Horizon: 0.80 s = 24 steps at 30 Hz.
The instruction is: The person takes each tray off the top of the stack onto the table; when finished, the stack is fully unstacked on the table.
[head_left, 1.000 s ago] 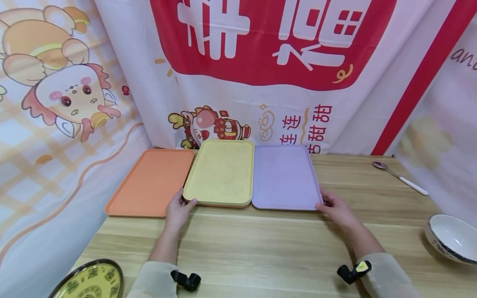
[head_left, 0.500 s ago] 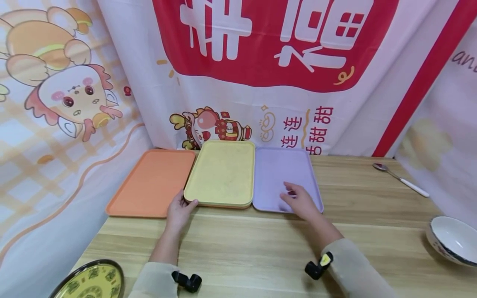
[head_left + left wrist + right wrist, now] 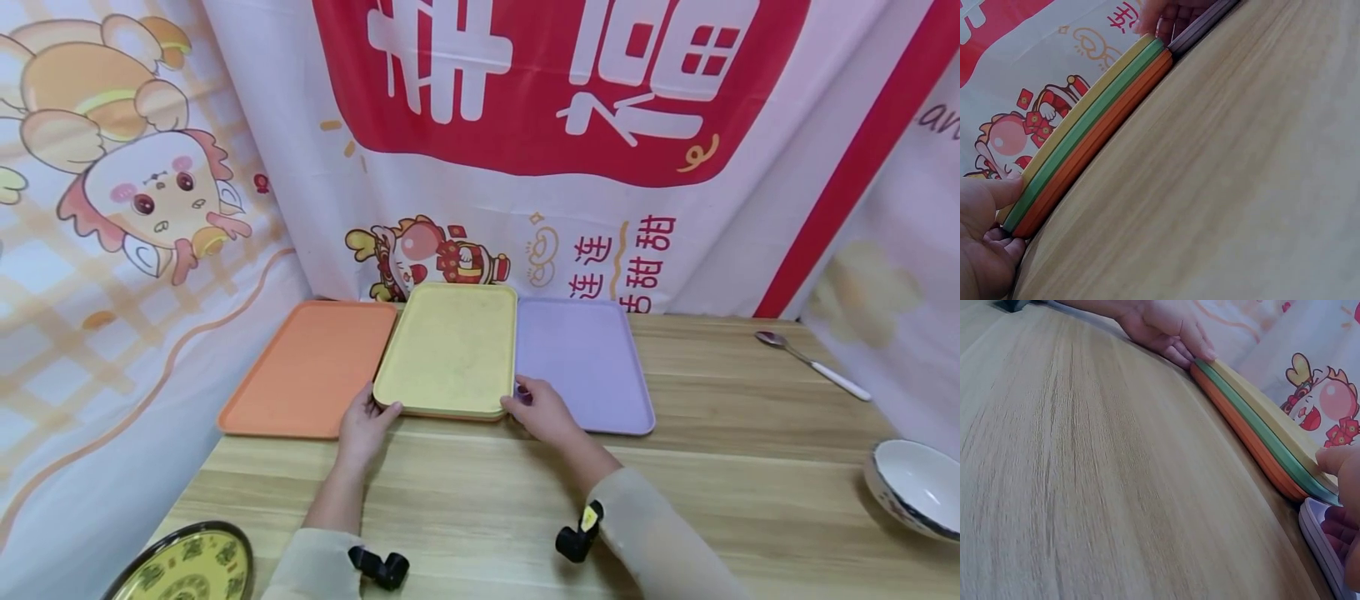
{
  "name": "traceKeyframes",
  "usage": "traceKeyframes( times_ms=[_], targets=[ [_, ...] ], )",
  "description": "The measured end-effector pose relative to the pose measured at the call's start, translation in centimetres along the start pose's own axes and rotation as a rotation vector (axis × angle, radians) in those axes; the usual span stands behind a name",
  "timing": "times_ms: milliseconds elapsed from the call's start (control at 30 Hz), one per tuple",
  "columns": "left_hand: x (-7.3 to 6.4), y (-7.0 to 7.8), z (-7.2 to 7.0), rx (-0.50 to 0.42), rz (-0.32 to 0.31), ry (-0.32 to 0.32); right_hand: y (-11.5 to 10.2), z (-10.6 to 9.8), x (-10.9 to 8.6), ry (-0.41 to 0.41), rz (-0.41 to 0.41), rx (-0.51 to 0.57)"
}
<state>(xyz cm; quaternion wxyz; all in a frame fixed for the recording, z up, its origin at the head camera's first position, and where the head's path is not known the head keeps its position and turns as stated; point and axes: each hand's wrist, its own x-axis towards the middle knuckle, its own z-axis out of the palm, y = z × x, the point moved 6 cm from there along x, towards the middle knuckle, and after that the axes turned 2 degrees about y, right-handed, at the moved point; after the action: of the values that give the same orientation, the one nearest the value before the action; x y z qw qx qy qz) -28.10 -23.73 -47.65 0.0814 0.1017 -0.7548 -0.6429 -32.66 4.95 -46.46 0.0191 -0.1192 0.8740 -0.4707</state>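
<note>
A yellow tray (image 3: 450, 346) lies on top of a stack at the table's far edge. Under it, side on in the left wrist view, are a green tray (image 3: 1082, 131) and an orange tray (image 3: 1096, 139). My left hand (image 3: 362, 427) grips the stack's near left corner, thumb on the yellow rim, fingers at the side and below. At the near right corner my right hand (image 3: 542, 410) pinches the edge, thumb on the yellow rim; its other fingers sit over the purple tray (image 3: 600, 358), partly hidden. That tray adjoins the stack on the right.
Left of the stack lies another orange tray (image 3: 311, 367). A spoon (image 3: 813, 364) with a white handle and a white bowl (image 3: 918, 483) are at the right. A patterned yellow plate (image 3: 187, 567) sits front left. Printed cloth (image 3: 285, 167) hangs behind.
My right hand has let go of the purple tray's near right corner and moved left across it to the stack's near right corner. My left hand has stayed at the stack's left corner.
</note>
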Motion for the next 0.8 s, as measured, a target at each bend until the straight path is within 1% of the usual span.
traceKeyframes(
  times_ms=[100,200,333,400,433,500,633,700,733,800],
  targets=[
    [0.0,0.1,0.0,-0.002,0.006,-0.001,-0.3,0.3,0.1,-0.002,-0.007,-0.023],
    [0.2,0.0,0.1,-0.005,0.001,0.001,-0.4,0.4,0.1,0.001,0.004,-0.013],
    [0.3,-0.2,0.0,-0.009,-0.005,0.005,-0.5,0.4,0.0,0.030,0.045,0.031],
    [0.3,-0.2,0.0,-0.014,-0.002,0.009,-0.8,0.4,0.0,0.059,0.057,0.081],
    [0.3,-0.2,0.0,-0.015,-0.002,0.009,-0.9,0.3,0.0,0.078,0.063,0.115],
    [0.3,-0.2,-0.1,-0.010,-0.007,0.013,-1.3,0.5,0.1,0.094,0.072,0.237],
    [0.3,-0.2,-0.1,-0.005,-0.018,0.013,-1.7,1.4,0.1,0.067,0.141,0.581],
    [0.3,-0.1,-0.1,-0.013,-0.023,0.014,-1.9,2.0,0.1,0.047,0.175,0.722],
    [0.3,-0.1,-0.1,-0.022,-0.024,0.013,-1.9,2.2,0.1,0.042,0.190,0.763],
    [0.3,-0.1,0.0,-0.039,-0.035,0.011,-2.0,2.4,0.1,0.047,0.207,0.806]
  ],
)
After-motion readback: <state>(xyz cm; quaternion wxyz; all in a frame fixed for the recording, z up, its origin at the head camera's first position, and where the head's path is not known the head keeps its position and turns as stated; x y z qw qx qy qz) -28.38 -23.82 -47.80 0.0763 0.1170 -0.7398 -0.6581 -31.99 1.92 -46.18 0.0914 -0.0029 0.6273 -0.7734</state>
